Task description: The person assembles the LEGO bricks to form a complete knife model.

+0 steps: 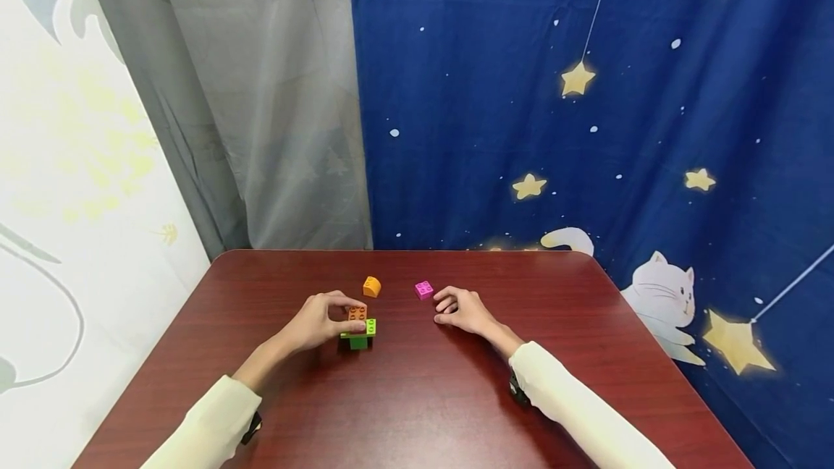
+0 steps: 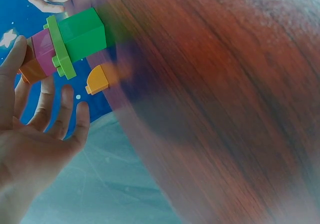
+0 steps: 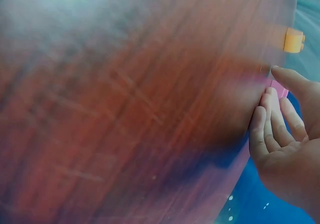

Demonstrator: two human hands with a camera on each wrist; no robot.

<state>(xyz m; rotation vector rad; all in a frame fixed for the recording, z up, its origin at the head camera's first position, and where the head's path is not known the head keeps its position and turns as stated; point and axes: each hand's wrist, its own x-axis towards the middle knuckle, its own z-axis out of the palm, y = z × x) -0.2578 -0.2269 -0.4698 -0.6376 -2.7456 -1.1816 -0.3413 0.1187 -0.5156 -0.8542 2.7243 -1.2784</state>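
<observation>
In the head view my left hand pinches an orange toy brick between thumb and fingers. That brick tops a stack: beneath it come a pink brick, a wider lime-green plate and a green block at the bottom. My right hand is at the right of a loose magenta brick, with its fingers loosely bent and nothing held. The right wrist view shows the magenta brick partly hidden behind those fingers.
A yellow-orange brick with a curved side lies on the dark red table, beyond the stack. A grey curtain and a blue star-patterned curtain hang behind the table's far edge.
</observation>
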